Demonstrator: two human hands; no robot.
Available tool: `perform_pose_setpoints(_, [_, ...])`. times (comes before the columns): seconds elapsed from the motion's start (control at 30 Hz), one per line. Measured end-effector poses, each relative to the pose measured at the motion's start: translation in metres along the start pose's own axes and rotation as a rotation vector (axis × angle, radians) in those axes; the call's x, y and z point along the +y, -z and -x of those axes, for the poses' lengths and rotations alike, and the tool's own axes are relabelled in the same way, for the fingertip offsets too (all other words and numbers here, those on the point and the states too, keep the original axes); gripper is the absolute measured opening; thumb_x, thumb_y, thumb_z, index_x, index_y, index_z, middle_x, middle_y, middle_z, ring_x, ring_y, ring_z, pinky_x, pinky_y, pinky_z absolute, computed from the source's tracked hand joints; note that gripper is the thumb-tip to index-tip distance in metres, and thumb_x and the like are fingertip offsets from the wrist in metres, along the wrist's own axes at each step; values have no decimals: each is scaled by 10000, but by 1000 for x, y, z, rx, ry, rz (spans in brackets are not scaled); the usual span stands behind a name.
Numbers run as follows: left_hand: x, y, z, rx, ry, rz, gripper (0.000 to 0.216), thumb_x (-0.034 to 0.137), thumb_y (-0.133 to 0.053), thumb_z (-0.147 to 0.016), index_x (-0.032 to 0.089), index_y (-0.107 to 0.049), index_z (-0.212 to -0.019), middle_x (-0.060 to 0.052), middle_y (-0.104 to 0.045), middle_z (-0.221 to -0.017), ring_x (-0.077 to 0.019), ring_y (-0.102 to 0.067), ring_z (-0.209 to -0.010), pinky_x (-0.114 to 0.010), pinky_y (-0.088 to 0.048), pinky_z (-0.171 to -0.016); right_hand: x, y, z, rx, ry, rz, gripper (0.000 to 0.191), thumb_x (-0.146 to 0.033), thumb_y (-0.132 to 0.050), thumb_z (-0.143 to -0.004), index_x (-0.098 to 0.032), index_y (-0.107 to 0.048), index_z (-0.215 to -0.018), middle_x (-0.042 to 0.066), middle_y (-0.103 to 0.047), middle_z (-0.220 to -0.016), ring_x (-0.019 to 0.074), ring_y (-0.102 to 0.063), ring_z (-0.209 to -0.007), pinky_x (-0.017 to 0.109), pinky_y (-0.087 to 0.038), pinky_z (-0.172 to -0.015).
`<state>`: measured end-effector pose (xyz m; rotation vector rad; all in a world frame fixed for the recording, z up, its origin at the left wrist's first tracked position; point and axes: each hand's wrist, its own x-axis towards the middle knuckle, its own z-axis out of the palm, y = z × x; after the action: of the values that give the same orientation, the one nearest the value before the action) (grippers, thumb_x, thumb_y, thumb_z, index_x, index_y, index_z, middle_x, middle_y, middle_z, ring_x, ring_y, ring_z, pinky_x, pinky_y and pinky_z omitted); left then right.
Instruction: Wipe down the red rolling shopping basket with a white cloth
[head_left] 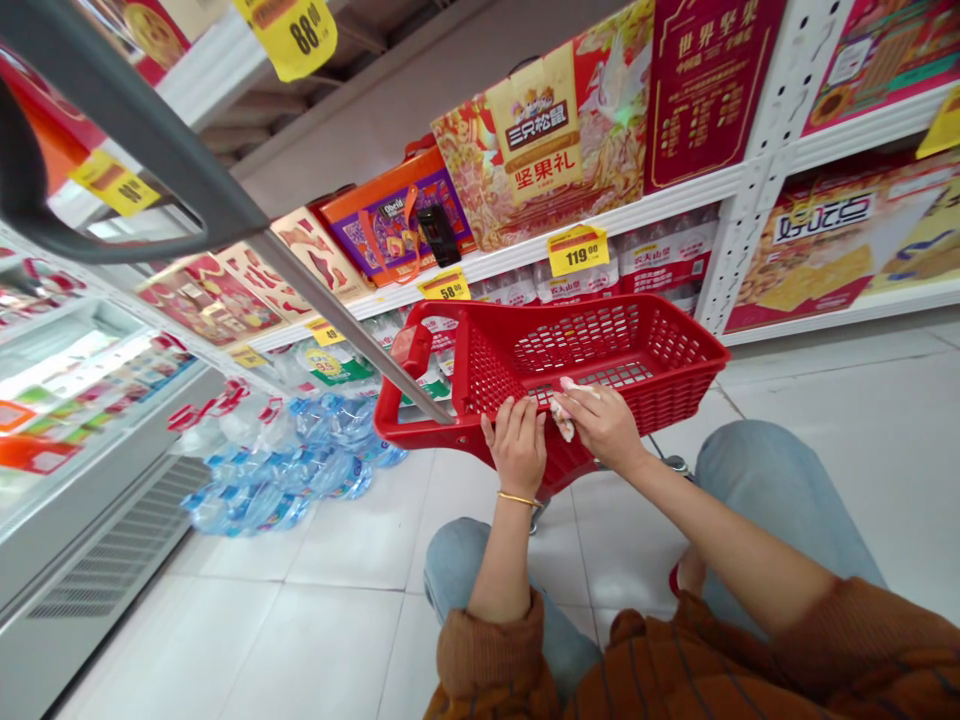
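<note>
In front of my knees stands a red plastic shopping basket [682, 400] on wheels, with slotted walls. My left hand [519, 442], wearing a gold bracelet, grips the near rim, its fingers bent over the edge. Just right of it, my right hand [604, 425] holds a crumpled white cloth [564, 420] with coloured spots against the same rim. The palm side of both hands is hidden. A long grey pull handle [337, 310] rises from the basket's left end toward the upper left.
Shelves behind the basket hold gift boxes [540, 130] and packs of bottled water [660, 250]. Blue water bottle packs [300, 450] sit on the tiled floor [345, 600] at left. Beside them is a refrigerated cabinet [112, 540]. A white shelf post [765, 190] stands at right.
</note>
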<state>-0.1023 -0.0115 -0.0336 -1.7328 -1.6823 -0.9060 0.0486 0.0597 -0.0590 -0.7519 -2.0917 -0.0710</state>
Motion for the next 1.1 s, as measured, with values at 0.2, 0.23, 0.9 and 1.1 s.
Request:
perform_pose_setpoints(0.2, [0,-1,1,15,18,32,236,251,-508,-933,215,-691,-1076,-50,-731,-1064,-195,-610,-1126,-424,-34,-1196,11,4,4,28,27,-2,283,-200,-503,-933,-186,-625,-1188,90,-683,-1123,213,-582,-1010,356,-441,-860])
perform_pose_setpoints(0.23, [0,-1,1,18,16,33,235,247,-509,-932,216,-691,-1077,-51,-732,-1061,-195,-612,-1123,-424,-35,-1195,12,4,5,29,33,-1,282,-194,-502,-932,-183,-625,-1186,89,-685,-1116,213,-584,-1008,356,-446,-854])
perform_pose_setpoints(0.9, [19,-16,5,-56,-144,-73,402,219,-468,-935,215,-528,-1332,-84,-592,-1326,-217,-445,-1329,-417,-20,-1192,11,16,6,-66,-29,101,320,-274,-507,-938,-197,-594,-1236,110,-660,-1115,219,-570,-968,361,-419,-837])
perform_pose_setpoints(1.1, [22,-19,2,-108,-109,-34,287,259,-483,-942,213,-638,-1178,-59,-706,-1129,-196,-579,-1159,-394,-162,-1167,11,14,5,-50,-3,87,263,-218,-474,-945,-177,-636,-1148,114,-661,-1127,214,-585,-966,349,-444,-833])
